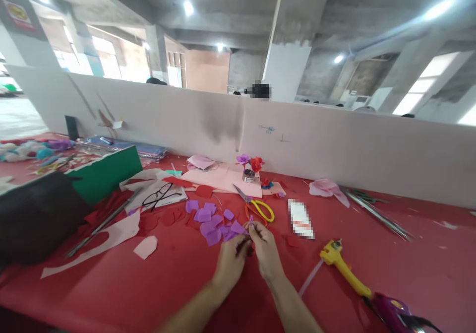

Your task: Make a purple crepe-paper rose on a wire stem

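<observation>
Both hands meet over the red table [186, 278], just in front of a pile of purple petal cut-outs [213, 221]. My left hand [231, 261] and my right hand [265, 251] pinch a small purple piece [251, 220] between their fingertips. It sticks up above my right fingers. Yellow-handled scissors [256, 204] lie just beyond my hands.
A yellow and purple glue gun [347, 271] lies at the right. Black glasses [160, 195], pink sheets [226, 179], a small cup with purple and red paper flowers [249, 169], metal rods [375, 214], a green board [107, 174] and a dark bag [33, 214] surround the spot. A pink partition [334, 144] stands behind.
</observation>
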`<state>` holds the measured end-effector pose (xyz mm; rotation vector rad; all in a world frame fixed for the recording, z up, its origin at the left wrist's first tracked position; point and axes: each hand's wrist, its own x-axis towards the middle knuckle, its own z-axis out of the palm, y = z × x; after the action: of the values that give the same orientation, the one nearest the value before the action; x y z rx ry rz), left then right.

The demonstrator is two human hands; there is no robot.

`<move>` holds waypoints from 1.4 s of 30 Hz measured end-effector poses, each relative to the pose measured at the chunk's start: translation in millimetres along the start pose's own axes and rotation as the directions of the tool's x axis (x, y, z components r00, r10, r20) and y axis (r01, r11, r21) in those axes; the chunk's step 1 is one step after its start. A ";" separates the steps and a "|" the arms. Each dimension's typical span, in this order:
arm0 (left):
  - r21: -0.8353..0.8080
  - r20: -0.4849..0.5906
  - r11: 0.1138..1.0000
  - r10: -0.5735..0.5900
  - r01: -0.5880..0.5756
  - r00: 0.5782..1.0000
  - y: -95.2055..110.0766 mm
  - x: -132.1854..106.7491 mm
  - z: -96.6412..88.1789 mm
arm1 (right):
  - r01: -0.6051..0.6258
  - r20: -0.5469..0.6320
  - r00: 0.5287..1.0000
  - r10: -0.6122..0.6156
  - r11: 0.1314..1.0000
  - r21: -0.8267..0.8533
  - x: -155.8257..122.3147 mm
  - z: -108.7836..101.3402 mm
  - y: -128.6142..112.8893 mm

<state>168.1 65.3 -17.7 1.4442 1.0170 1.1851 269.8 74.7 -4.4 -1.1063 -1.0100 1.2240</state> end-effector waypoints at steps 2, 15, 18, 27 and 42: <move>0.063 -0.038 0.998 0.026 -0.024 0.999 -2.2 -5.5 2.1 | 0.010 0.016 1.000 -0.009 1.000 -0.009 0.2 1.3 2.8; 0.142 -0.196 0.984 0.137 -0.110 0.971 -1.9 -12.9 -1.9 | 0.184 -0.025 0.982 -0.187 0.978 -0.100 -0.4 2.9 2.5; 0.047 -0.265 0.991 0.130 -0.122 0.955 -0.2 -11.2 -3.4 | 0.173 0.073 0.983 -0.166 0.978 -0.115 -1.4 4.0 1.7; -0.347 -0.278 0.932 0.008 -0.108 0.961 -0.9 -4.0 -18.5 | 0.143 0.247 0.963 -0.111 0.983 -0.116 -3.2 7.0 1.9; -0.646 -0.204 0.761 -0.250 0.062 0.946 3.2 -2.3 -28.1 | 0.117 0.264 0.962 -0.074 0.982 -0.151 -5.3 8.3 -2.1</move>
<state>140.1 67.2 -13.5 0.6506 0.7842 1.4516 261.6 70.2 -0.8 -1.0278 -1.3689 1.2440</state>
